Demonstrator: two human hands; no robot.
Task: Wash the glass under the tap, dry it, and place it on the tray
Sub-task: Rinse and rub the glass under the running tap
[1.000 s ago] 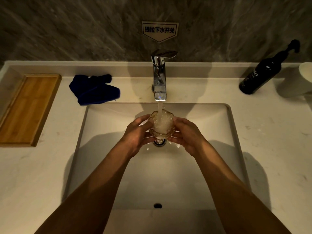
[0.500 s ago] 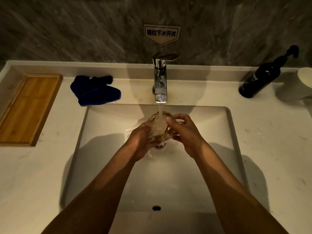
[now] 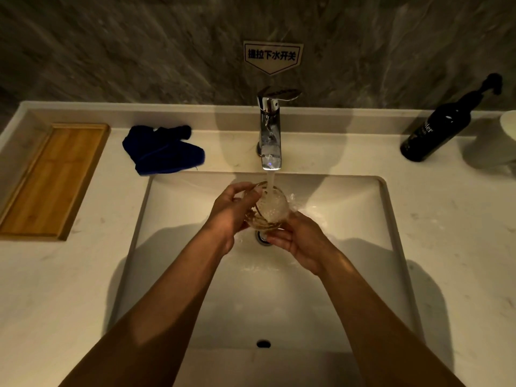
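Observation:
A clear faceted glass (image 3: pixel 270 208) is held over the sink drain, under the running stream from the chrome tap (image 3: pixel 270 135). Water foams inside it and splashes off to the right. My left hand (image 3: pixel 233 212) grips its left side, fingers curled over the rim. My right hand (image 3: pixel 297 238) cups it from below and to the right. A wooden tray (image 3: pixel 53 180) lies on the counter at far left. A crumpled dark blue cloth (image 3: pixel 163 152) sits between the tray and the tap.
The white rectangular sink (image 3: pixel 349 208) is set in a pale stone counter. A dark pump bottle (image 3: pixel 438 129) and a white cup (image 3: pixel 499 143) stand at the back right. A grey marbled wall with a sign rises behind the tap.
The glass has turned in my hands. My left hand has slid up over the rim and my right hand has dropped beneath the base. Water still runs.

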